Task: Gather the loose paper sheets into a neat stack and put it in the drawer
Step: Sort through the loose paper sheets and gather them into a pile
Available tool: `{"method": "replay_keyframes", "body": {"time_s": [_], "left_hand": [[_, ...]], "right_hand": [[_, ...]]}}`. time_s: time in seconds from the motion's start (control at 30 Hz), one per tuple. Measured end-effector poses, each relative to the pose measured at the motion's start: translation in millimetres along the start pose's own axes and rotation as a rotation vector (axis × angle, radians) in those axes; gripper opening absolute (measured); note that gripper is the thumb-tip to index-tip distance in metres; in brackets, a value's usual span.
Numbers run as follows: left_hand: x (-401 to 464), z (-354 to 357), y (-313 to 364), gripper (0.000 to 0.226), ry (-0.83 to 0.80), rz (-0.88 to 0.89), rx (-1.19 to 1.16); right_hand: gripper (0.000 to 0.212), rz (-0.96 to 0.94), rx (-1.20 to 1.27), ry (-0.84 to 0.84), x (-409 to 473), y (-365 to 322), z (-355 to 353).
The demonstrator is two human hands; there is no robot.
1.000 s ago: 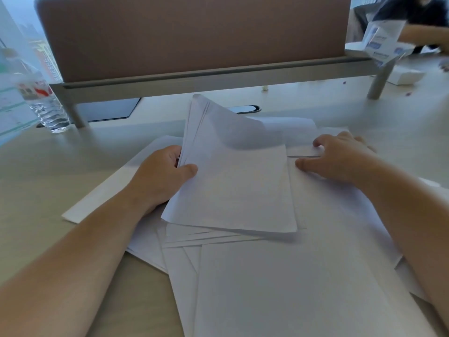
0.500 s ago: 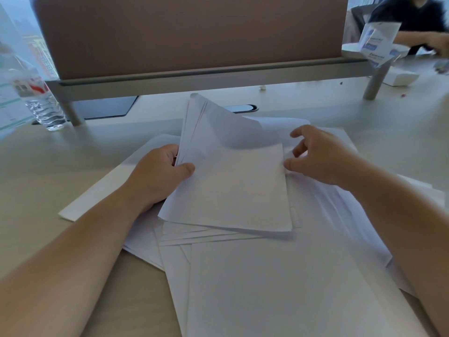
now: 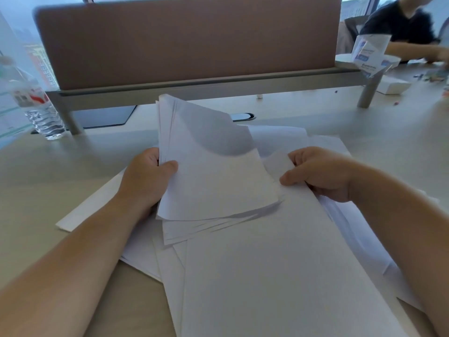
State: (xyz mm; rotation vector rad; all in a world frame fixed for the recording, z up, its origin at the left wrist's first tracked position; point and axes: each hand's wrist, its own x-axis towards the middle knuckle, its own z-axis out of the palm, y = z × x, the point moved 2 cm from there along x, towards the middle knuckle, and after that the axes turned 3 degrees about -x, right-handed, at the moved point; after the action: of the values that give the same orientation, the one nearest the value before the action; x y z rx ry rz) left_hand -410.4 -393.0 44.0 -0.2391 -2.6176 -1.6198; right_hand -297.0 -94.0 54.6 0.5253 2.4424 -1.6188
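Several white paper sheets [image 3: 279, 263] lie spread and overlapping on the desk in front of me. My left hand [image 3: 148, 181] grips a bundle of gathered sheets [image 3: 213, 171] by its left edge, thumb on top, with the far end raised off the desk. My right hand [image 3: 320, 173] pinches a loose sheet [image 3: 277, 161] at its edge, just right of the bundle, and lifts it a little. No drawer is in view.
A brown partition panel [image 3: 189, 40] on a grey metal frame crosses the back of the desk [image 3: 73, 166]. A clear water bottle [image 3: 36, 103] stands at the far left. Another person [image 3: 403, 23] sits at the far right behind boxes [image 3: 371, 54].
My right hand went from lying flat on the sheets to pinching one sheet's edge and drawing it toward the bundle. My left hand has raised the bundle slightly.
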Motion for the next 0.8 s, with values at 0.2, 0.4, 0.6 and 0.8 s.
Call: {"method": "replay_keyframes", "body": {"time_s": [0.2,0.4,0.6,0.8], "left_hand": [[-2.2,1.1,1.6,0.010,-0.007,-0.006,0.000],[-2.9,1.3,1.6,0.014,-0.014,0.005,-0.003],[-1.1,2.3,-0.1,0.017,-0.011,0.018,0.003],[2.6,5.0,-3.6,0.012,0.018,0.023,0.033]], "right_hand": [[0.011,-0.129,-0.050,0.359,10.5,0.4,-17.9],[0.013,-0.261,0.317,0.617,14.1,4.3,-35.9],[0.013,-0.304,0.601,0.646,9.2,-0.7,-42.5],[0.016,-0.179,0.492,0.263,4.0,-7.1,-15.4]]}}
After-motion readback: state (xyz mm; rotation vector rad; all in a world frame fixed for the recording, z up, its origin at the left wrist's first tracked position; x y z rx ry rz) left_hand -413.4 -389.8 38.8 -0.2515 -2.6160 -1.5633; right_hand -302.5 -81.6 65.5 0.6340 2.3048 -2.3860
